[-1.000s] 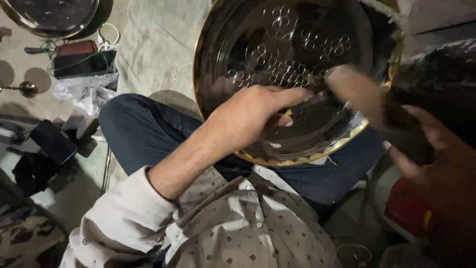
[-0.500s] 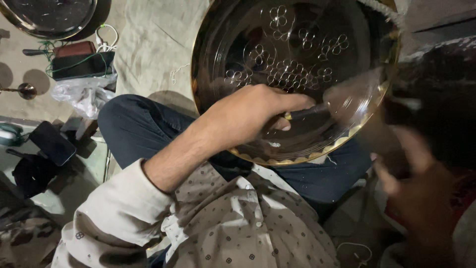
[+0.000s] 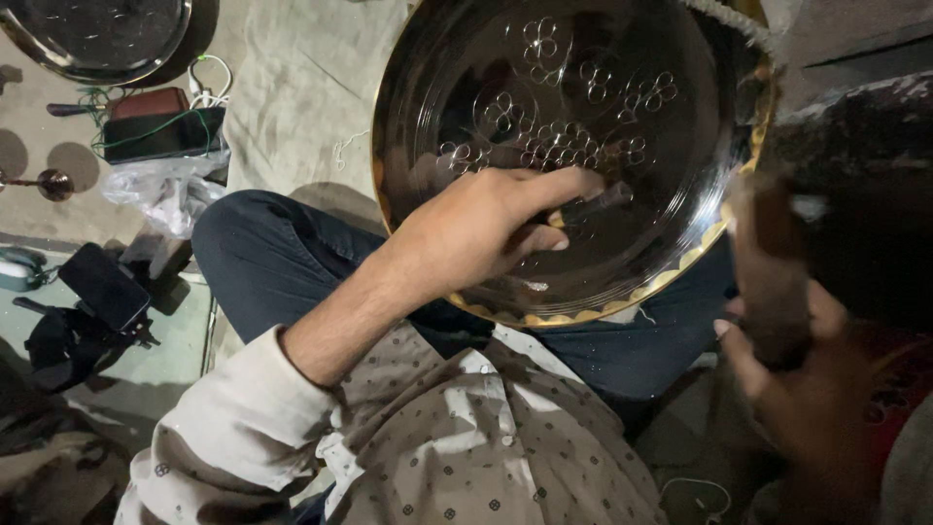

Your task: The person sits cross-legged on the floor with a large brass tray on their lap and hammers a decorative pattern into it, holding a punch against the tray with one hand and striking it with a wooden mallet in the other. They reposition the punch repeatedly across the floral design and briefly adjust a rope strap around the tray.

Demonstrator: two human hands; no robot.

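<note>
My left hand (image 3: 476, 233) was closed around a punch (image 3: 595, 202), a short dark metal rod. Thumb and fingers were wrapped about its shaft, and its tip rested on the inner face of the plate (image 3: 622, 58).

The plate, a large round one of polished metal with a gold scalloped rim, lay tilted across my lap, over my knee (image 3: 262, 258) in dark trousers. Its inner face carried clusters of small ring marks (image 3: 554, 131), grouped like flowers. The punch tip stood just below and to the right of the densest cluster.

My right hand (image 3: 787, 389) was at the lower right, beside the plate rim and apart from it. It was blurred. The fingers appeared curled around a brown wooden handle (image 3: 768, 262), possibly that of a hammer; the head could not be made out.

On the floor to the left lay a second plate (image 3: 92, 34) at the top corner, a dark box (image 3: 160, 131) with a white cable (image 3: 209, 83) near it, a crumpled clear bag (image 3: 160, 190), and a phone (image 3: 102, 287) lower down. A pale cloth (image 3: 292, 87) covered the floor between these items and the plate on my lap.
</note>
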